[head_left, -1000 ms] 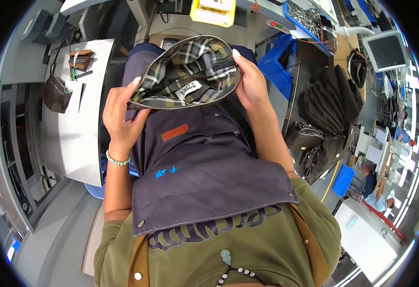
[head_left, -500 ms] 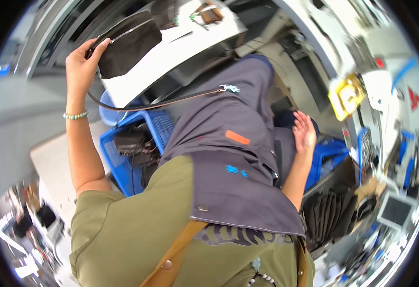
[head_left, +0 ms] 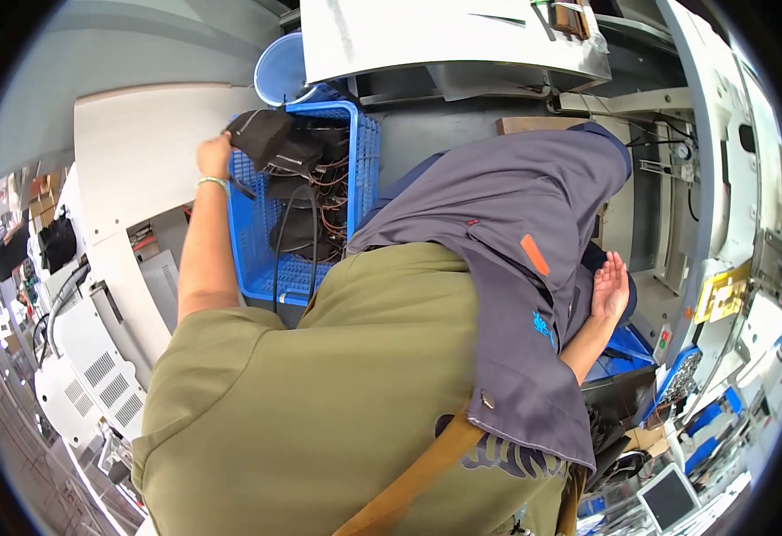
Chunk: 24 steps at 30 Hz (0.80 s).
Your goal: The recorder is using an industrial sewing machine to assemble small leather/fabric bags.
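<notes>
My left hand (head_left: 214, 157) is closed on the edge of a dark brown zippered bag (head_left: 261, 132). The bag hangs over the far left corner of a blue plastic basket (head_left: 369, 161). Inside the basket lie several similar dark bags (head_left: 294, 230) with thin brown straps. A dark strap loops over the basket's near side; I cannot tell which bag it belongs to. My right hand (head_left: 610, 288) rests palm up beside my lap, over the apron, its fingers stretched and holding nothing.
A white worktable (head_left: 391, 36) stands ahead, with small brown pieces (head_left: 571, 20) at its far right. Between table and basket is a round blue bin (head_left: 281, 71). A pale board (head_left: 141, 161) lies left of the basket. Machine parts (head_left: 730, 107) line the right side.
My left hand has carried the bag from above the white worktable down and back to the blue basket. My view has turned left. The right hand stays open near my lap.
</notes>
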Tool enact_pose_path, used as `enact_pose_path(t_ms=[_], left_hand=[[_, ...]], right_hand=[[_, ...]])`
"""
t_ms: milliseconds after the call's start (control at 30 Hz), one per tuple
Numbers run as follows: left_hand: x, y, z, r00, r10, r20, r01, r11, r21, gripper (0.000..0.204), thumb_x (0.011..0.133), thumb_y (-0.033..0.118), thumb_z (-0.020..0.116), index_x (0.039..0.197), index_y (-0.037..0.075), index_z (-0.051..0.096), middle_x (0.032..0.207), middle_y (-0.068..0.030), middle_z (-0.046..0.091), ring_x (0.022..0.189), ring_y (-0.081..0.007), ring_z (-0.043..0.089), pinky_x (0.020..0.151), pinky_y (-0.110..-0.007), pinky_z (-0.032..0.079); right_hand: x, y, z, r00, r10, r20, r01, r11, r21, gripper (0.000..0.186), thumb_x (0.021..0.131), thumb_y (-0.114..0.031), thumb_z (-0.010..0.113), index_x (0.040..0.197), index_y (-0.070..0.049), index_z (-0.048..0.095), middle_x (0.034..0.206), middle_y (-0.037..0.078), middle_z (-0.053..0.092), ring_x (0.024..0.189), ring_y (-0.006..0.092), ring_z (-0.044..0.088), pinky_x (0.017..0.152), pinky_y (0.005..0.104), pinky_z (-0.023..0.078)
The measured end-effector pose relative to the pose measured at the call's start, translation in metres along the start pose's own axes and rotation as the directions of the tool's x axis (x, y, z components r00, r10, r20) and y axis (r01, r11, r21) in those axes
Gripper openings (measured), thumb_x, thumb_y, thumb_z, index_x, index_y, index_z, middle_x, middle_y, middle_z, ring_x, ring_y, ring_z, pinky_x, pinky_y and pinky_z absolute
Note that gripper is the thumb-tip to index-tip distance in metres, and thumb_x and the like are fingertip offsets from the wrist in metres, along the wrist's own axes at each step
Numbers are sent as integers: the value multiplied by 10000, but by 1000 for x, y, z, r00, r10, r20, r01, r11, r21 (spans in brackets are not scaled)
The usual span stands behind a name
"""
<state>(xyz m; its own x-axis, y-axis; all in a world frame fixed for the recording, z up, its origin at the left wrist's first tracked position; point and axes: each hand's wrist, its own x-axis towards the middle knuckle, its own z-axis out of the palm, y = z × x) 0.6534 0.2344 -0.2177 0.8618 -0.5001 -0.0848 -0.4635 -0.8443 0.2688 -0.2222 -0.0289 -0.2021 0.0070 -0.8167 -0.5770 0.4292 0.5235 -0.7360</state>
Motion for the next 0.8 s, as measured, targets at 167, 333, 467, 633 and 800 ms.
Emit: enact_pose_path(t_ms=[167, 333, 467, 633, 800], left_hand=[[-81, -7, 108, 591, -782, 197, 568, 229, -791, 208, 900, 111, 678, 968, -83, 650, 899, -172, 676, 721, -253, 655, 665, -361, 542], [-125, -59, 145, 295, -929, 223, 459, -67, -886, 192, 905, 104, 657, 999, -61, 679, 974, -149, 698, 833, -286, 696, 732, -382, 575], [-154, -133, 171, 111, -854, 509, 761, -257, -596, 281, 995, 222, 493, 1129, 61, 680, 1155, -115, 690, 1037, -279, 667, 899, -510, 509], [-205, -141, 220, -203, -528, 824, 830, -539, -141, 362, 1036, 288, 436, 1330, 152, 598, 1346, -211, 578, 1284, -367, 538, 1028, -623, 405], [-102, -201, 200, 116, -818, 563, 978, 195, 81, 476, 1003, 326, 510, 1360, 19, 581, 1414, -267, 561, 1293, -331, 577, 1055, -449, 456]], right_hand=[[-1, -2, -7, 999, 31, -35, -33, 997, -70, 423, 1058, -289, 554, 1342, 25, 576, 1294, 127, 659, 1030, 154, 643, 878, 307, 542], [8, -10, 7, 995, 95, -35, -99, 982, -160, 422, 1058, -291, 556, 1335, 26, 583, 1293, 129, 662, 1026, 155, 647, 876, 308, 546], [6, -5, 17, 991, 124, -55, -132, 975, -178, 420, 1061, -297, 549, 1328, 24, 589, 1299, 127, 662, 1020, 149, 645, 868, 301, 541], [1, -9, 25, 984, 102, -145, -144, 937, -318, 413, 1061, -307, 548, 1322, 9, 601, 1294, 115, 670, 1009, 142, 644, 868, 296, 533], [3, 16, 33, 978, 188, -94, -207, 940, -271, 398, 1066, -306, 536, 1319, -8, 609, 1291, 106, 674, 1025, 135, 639, 887, 293, 520]])
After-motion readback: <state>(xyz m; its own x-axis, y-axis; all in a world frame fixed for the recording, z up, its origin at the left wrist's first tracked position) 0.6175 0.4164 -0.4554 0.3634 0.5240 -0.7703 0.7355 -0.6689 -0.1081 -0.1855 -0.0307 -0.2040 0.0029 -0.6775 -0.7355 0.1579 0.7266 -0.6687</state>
